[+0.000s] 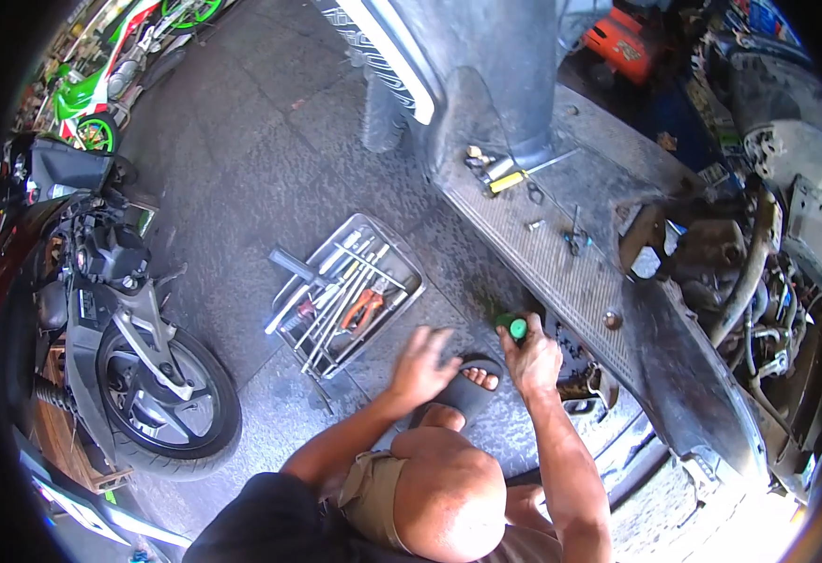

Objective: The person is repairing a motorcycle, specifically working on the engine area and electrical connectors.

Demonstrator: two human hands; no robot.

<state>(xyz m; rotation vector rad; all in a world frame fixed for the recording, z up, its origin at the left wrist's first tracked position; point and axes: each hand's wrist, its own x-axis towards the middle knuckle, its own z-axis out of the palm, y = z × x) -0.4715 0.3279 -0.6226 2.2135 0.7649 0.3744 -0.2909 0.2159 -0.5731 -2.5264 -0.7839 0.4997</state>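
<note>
My right hand (535,360) is closed around a small dark green bottle-like thing with a bright green round top (518,328), beside the scooter's ribbed footboard (524,239). Most of its body is hidden by my fingers. My left hand (422,364) hovers with its fingers apart and slightly blurred, holding nothing. Close to it lies a grey tool tray (418,281) full of long wrenches, rods and orange-handled pliers (362,310). A hammer-like tool with a dark grip (296,266) rests across the tray's left side.
On the footboard lie a yellow-handled screwdriver (509,182) and a few small parts (575,242). The scooter's engine area (711,249) is exposed at the right. A motorcycle with a black wheel (169,403) stands at the left, and a green one (78,98) farther off. My sandalled foot (472,385) is below.
</note>
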